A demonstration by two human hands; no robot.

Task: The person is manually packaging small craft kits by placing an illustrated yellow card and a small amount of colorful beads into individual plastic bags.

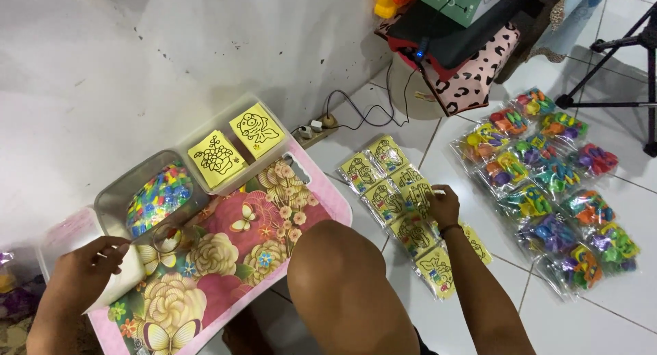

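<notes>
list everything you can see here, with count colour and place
flowered tray: one, pink, floor at left
clear tub of beads: one, multicoloured beads, back of tray
yellow picture cards: two, in a clear box by the wall
packed yellow cards: about ten, rows on the tiles, centre
bags of coloured toys: over a dozen, right
power strip: one, by the wall
tripod: black, far right
knee: centre bottom
left hand: holds a small clear cup
right hand: on the packed cards

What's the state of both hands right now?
Left hand: closed, pinching thin white sticks beside the floral tray.
Right hand: fingers curled on a yellow packet in the floor row; a firm grip cannot be told.
</notes>
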